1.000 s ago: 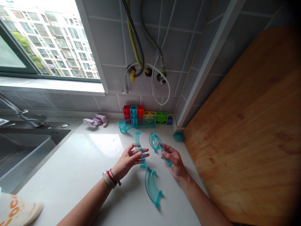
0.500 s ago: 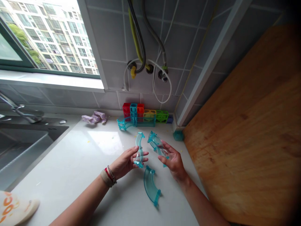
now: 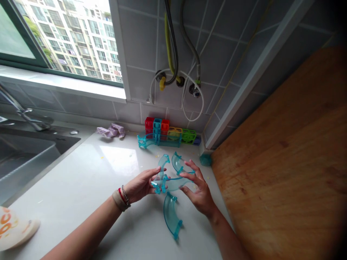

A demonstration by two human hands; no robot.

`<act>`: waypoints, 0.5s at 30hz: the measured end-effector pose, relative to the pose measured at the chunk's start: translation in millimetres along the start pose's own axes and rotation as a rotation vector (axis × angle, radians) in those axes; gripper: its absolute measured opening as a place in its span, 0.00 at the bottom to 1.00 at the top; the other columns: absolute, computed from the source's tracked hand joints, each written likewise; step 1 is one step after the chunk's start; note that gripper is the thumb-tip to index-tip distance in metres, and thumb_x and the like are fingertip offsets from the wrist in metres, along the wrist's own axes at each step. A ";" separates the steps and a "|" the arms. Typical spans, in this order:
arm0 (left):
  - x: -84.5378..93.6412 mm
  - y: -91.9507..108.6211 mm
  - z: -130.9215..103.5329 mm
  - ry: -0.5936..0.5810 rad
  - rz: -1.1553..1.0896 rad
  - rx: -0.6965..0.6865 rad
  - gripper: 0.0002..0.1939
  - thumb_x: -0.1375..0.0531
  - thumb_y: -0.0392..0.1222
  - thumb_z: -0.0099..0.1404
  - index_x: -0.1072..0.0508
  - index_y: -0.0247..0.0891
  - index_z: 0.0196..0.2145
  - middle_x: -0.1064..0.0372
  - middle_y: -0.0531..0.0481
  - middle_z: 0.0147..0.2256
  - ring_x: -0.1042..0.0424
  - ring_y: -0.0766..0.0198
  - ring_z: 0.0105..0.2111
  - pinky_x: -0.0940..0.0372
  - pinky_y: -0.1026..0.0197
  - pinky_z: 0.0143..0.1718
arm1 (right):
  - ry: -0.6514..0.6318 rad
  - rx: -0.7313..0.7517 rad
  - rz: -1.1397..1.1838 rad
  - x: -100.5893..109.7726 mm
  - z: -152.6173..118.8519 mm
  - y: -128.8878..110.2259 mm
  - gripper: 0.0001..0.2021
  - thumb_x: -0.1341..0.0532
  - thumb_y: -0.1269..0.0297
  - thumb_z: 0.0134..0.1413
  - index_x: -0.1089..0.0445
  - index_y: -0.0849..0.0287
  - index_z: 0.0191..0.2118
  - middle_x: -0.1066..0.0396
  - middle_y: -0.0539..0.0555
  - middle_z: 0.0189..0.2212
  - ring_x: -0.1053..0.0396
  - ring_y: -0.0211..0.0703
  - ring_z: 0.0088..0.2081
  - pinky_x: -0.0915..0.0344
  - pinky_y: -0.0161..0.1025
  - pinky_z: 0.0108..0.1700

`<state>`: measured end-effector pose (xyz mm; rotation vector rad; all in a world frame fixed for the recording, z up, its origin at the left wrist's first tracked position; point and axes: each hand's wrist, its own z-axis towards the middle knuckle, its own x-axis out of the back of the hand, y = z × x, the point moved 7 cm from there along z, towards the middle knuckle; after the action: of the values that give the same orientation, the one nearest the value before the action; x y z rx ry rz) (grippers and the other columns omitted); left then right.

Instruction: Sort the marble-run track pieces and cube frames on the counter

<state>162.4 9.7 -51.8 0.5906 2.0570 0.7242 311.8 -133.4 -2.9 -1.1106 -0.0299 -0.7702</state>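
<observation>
My left hand [image 3: 142,184] is closed round a curved, clear teal track piece [image 3: 163,164], its thumb on the near side. In my right hand [image 3: 199,191] is a second curved teal track piece [image 3: 177,183], pinched between thumb and fingers. Its left end meets or overlaps the lower end of the left piece; I cannot tell whether they are joined. Just behind my right fingers lies another curved teal piece [image 3: 177,162] on the counter. One more curved teal piece [image 3: 171,215] rests in front of both hands.
Colourful hollow blocks [image 3: 165,129] line the tiled wall, with a teal track assembly [image 3: 151,141] before them. Crumpled lilac pieces [image 3: 111,130] lie further left. A sink [image 3: 65,144] is at left, a wooden board [image 3: 284,155] at right. Hoses and a white cable [image 3: 202,104] hang above.
My right hand has turned its piece crosswise and brought it left against the left hand's piece. One of the curved pieces now lies apart behind the right hand. The view has shifted slightly.
</observation>
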 end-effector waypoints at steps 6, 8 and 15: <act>-3.8 -6.1 -4.2 -0.043 0.017 0.081 0.31 0.31 0.54 0.64 0.31 0.37 0.59 0.20 0.36 0.47 0.18 0.57 0.30 0.25 0.63 0.26 | -0.116 0.024 -0.022 -10.4 -4.4 -10.2 0.16 0.33 0.69 0.61 0.24 0.45 0.52 0.47 0.51 0.72 0.64 0.57 0.76 0.54 0.62 0.73; -6.0 -8.1 -4.5 -0.076 0.033 0.096 0.30 0.31 0.53 0.64 0.29 0.37 0.57 0.19 0.36 0.46 0.18 0.56 0.30 0.24 0.61 0.27 | -0.134 0.027 -0.006 -13.4 -5.5 -10.4 0.16 0.33 0.69 0.60 0.23 0.44 0.52 0.48 0.50 0.73 0.65 0.57 0.76 0.54 0.62 0.73; -18.5 -10.0 -6.1 -0.167 0.024 0.040 0.20 0.31 0.48 0.65 0.26 0.36 0.51 0.20 0.42 0.39 0.20 0.55 0.36 0.22 0.50 0.39 | -0.156 0.013 -0.036 -22.3 -9.6 -11.5 0.15 0.34 0.71 0.61 0.22 0.44 0.50 0.51 0.48 0.74 0.66 0.56 0.76 0.54 0.61 0.73</act>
<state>165.6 -11.0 -45.2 0.6764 1.9166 0.6269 285.3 -131.5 -7.0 -1.1585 -0.1862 -0.7127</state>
